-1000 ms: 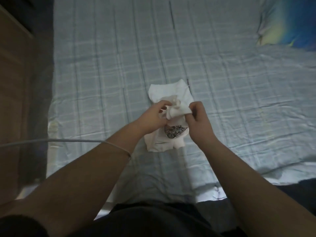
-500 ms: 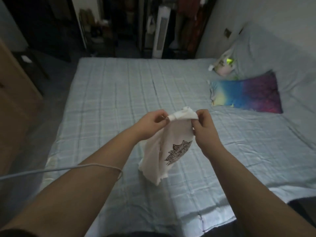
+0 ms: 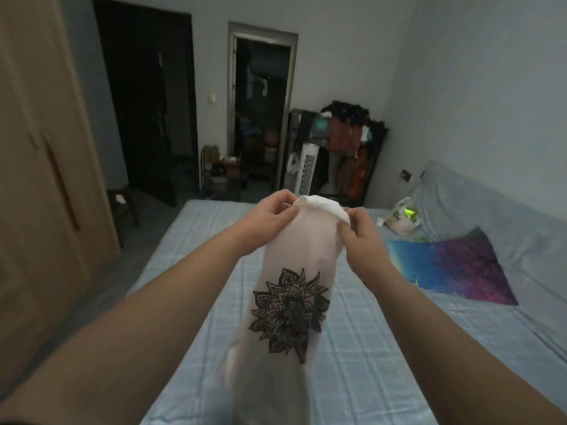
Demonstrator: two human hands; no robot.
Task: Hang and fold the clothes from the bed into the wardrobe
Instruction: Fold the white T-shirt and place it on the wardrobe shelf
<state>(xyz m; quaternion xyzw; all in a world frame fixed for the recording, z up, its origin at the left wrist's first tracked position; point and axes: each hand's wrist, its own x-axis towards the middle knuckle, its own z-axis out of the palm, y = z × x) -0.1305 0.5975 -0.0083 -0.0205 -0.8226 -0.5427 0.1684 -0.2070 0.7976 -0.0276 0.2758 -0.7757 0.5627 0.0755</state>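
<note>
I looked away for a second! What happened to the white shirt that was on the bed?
The white shirt went up: a second ago it lay bunched on the bed, now it hangs in the air, unrolled, with its flower print showing. The left hand and right hand held it then and still pinch its top edge. The bed and the colourful pillow stayed put.

No text, brand or number could be read. Only a black mandala print, without letters, was seen on the shirt (image 3: pixel 296 250); marks on the bag (image 3: pixel 399 220) were too blurred.
</note>
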